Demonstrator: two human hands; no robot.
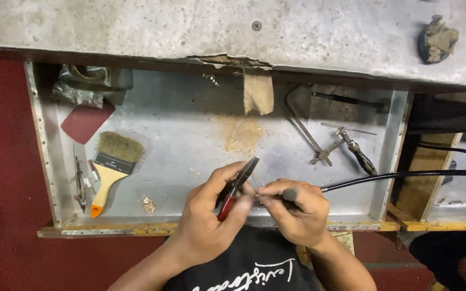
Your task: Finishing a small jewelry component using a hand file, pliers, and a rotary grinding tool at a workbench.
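My left hand grips red-handled pliers, their dark jaws pointing up and to the right. My right hand is closed around the grey handpiece of a black flexible shaft that runs off to the right. The two hands meet over the front edge of a metal-lined tray. Whatever sits between the fingertips is too small to make out.
In the tray lie a paintbrush with a wooden handle at the left, a red sanding sheet, small tools by the left wall, a saw frame and a dark-handled tool at the right. A worn bench top overhangs the back.
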